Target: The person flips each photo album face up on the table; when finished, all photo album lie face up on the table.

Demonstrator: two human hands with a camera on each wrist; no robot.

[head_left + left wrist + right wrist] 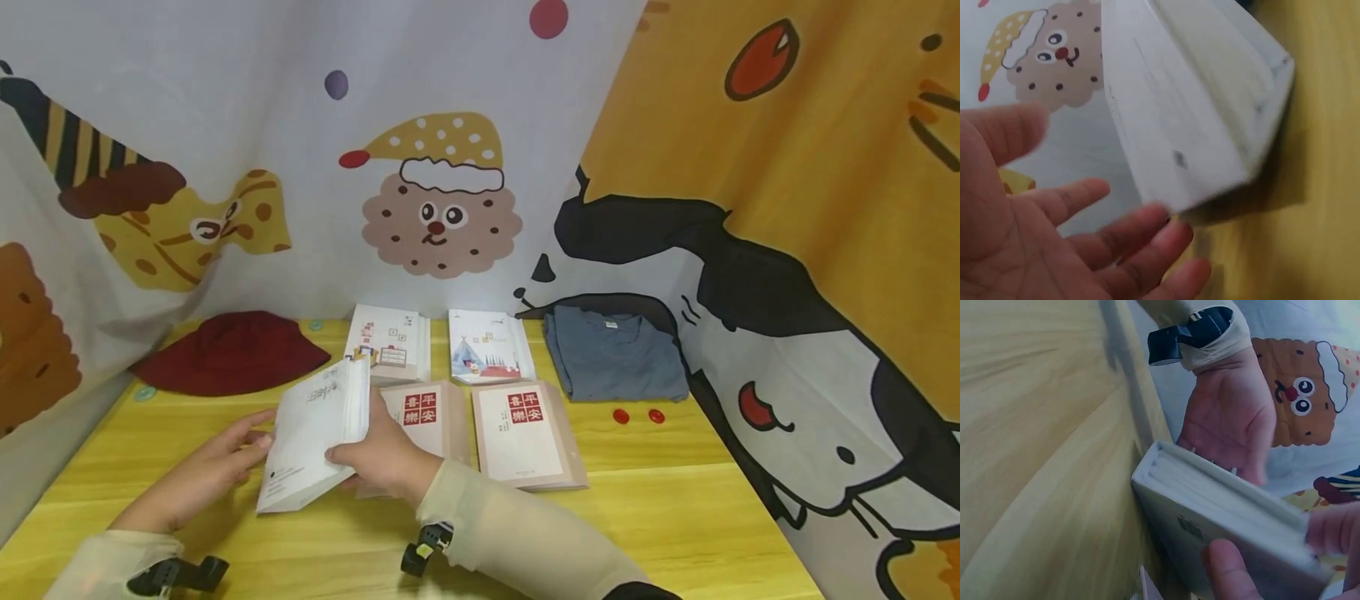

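A thick white book (311, 437) is tilted above the yellow table (675, 517), left of centre. My right hand (386, 457) grips its right side, thumb across the white cover. In the right wrist view, the book's (1229, 509) page edges show between the covers, and my thumb presses on one face. My left hand (206, 475) is at the opposite side, fingers spread and loosely extended. From the left wrist, the fingers (1141, 250) appear close to the lower corner of the book (1166, 112), the thumb held apart.
A dark red brimmed hat (232, 354) lies at back left. Two white illustrated books (405, 337) (487, 346) stand behind two brown-edged books with red squares (450, 417) (528, 446). A folded blue-grey shirt (615, 354) lies right, with small red discs (621, 416) before it. A cartoon curtain (300, 167) hangs behind.
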